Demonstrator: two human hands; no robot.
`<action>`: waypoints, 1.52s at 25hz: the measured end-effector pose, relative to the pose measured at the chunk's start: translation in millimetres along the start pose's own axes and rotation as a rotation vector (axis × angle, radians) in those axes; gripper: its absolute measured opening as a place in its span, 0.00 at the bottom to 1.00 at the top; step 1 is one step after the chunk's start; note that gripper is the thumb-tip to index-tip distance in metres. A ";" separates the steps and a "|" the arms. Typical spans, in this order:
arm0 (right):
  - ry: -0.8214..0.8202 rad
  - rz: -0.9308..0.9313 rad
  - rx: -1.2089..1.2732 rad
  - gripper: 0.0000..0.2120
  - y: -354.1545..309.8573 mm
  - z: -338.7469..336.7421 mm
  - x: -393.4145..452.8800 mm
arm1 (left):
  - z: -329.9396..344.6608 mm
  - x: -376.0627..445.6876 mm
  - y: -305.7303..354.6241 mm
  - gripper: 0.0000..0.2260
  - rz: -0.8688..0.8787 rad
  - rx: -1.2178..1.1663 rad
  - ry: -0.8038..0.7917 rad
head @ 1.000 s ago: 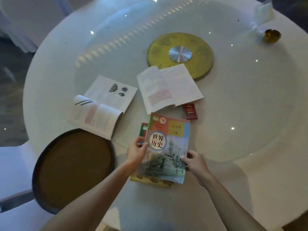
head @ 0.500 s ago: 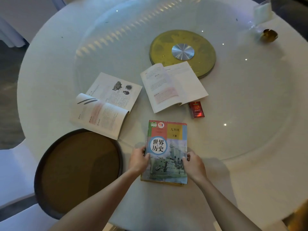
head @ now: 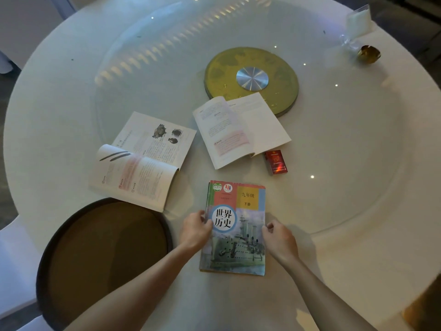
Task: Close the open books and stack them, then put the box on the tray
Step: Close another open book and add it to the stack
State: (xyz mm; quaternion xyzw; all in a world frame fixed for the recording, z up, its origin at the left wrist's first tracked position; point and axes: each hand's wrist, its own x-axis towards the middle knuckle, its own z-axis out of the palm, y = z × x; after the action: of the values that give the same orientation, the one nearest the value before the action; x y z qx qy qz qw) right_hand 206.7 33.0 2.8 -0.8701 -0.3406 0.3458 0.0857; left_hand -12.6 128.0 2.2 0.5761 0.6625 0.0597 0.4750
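Since the earlier frame, the closed book (head: 235, 229) has been squared onto the book beneath it, whose edge now shows only as a thin strip along the left and bottom; both hands stay at its sides. The white round table (head: 358, 247) carries everything. Left of the closed book, the dark round tray (head: 105, 259) hangs over the table's near edge. Beyond the closed book to the left, one open book (head: 143, 161) overlaps the tray's far rim; beyond it to the right, a second open book (head: 241, 130) partly covers the gold turntable disc (head: 251, 78). The left hand (head: 194, 231) pinches the closed book's left edge; the right hand (head: 279, 240) curls against its right edge, its grip half closed. The red box (head: 276, 162) lies just beyond the closed book, to the right, touching the second open book's corner.
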 end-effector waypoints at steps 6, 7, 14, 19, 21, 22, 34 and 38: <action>0.075 -0.103 0.165 0.12 -55.3 -84.6 96.4 | -28.7 75.2 76.3 0.23 0.011 -0.217 0.085; 0.091 -0.117 0.187 0.12 -67.4 -98.4 115.4 | -32.9 88.6 87.7 0.24 -0.020 -0.260 0.107; 0.042 -0.155 0.189 0.28 -125.2 -147.2 237.7 | -37.8 172.3 138.0 0.29 -0.251 -0.373 0.184; 0.136 -0.041 0.088 0.27 -126.2 -145.0 281.5 | -28.3 195.4 152.6 0.14 -0.394 -0.690 0.155; 0.102 0.016 0.067 0.30 -124.7 -140.7 287.6 | -26.4 199.5 152.7 0.10 -0.407 -0.727 0.154; 0.087 0.034 0.079 0.31 -123.0 -139.6 290.1 | -24.7 200.9 153.8 0.08 -0.409 -0.742 0.153; -0.154 -0.061 0.562 0.09 -137.4 -129.9 279.0 | -19.1 207.2 183.6 0.12 -0.210 -0.737 0.089; -0.279 -0.166 0.703 0.17 -143.6 -134.7 255.2 | -24.4 193.3 205.7 0.07 -0.021 -0.792 0.051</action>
State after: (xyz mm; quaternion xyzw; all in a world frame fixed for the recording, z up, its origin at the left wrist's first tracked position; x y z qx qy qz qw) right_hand 354.0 319.2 19.9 -0.7018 -0.2788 0.5485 0.3590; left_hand 138.0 365.6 35.8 0.3400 0.6057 0.3199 0.6444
